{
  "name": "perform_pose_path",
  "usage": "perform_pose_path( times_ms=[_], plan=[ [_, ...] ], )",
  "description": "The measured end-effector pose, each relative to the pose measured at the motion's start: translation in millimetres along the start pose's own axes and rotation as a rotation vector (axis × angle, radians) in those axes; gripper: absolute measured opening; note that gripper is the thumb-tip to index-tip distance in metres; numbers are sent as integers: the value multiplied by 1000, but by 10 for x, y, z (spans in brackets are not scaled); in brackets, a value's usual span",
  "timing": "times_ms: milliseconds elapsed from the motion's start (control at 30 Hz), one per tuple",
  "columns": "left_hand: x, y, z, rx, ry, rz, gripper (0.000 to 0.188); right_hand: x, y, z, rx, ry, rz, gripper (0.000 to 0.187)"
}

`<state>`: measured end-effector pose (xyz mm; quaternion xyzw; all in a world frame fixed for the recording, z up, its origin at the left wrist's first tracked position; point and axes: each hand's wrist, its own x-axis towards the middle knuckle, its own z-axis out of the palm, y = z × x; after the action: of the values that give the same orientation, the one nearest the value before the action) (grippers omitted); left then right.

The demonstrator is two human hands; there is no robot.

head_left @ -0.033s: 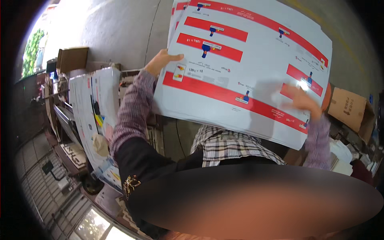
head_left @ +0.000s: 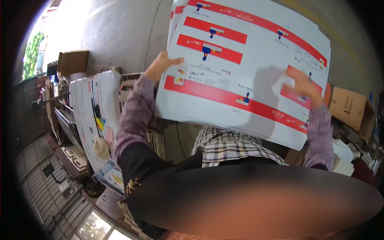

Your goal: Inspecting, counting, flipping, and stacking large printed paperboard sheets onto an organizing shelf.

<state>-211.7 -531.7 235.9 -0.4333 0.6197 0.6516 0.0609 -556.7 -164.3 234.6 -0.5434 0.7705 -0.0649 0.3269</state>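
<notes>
A stack of large white printed sheets (head_left: pixel 224 106) with red bands and small blue pictures spreads out in front of my body, tilted in the view. My left hand (head_left: pixel 163 66) is closed on the left edge of these sheets, thumb lying on the top face and fingers hidden underneath. Over the right part of the top sheet is my right hand (head_left: pixel 304 86), smeared by motion, its shadow falling on the print. Whether it touches the sheet I cannot tell. At the far left corner, edges of further sheets show beneath the top one.
To my left, a bench carries more printed sheets (head_left: pixel 83 108) and a beige cloth-like lump (head_left: pixel 102 148). A brown carton (head_left: pixel 73 62) stands behind it. On the right is an open cardboard box (head_left: pixel 350 108) beside white papers or bags (head_left: pixel 342 150). Concrete floor (head_left: pixel 128 36) stretches beyond.
My right hand has moved slightly up and away from my body over the sheet. A bright glint near it has gone. My left hand keeps its hold.
</notes>
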Motion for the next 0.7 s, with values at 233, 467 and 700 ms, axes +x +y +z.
perform_pose_path(
  times_ms=[233, 467, 700],
  plan=[
    [-1028, 358, 530, 307, 133, 365, 32, 1762, 1003, -1625, -49, 661, -68, 94],
    [-1015, -99, 404, 155, 187, 304, 33, 1737, 555, -2370, -89, 119, -10, 48],
    [-380, 335, 196, 630, 673, 527, 43, 874, -193, -2393, -204, -53, 12, 54]
  ],
)
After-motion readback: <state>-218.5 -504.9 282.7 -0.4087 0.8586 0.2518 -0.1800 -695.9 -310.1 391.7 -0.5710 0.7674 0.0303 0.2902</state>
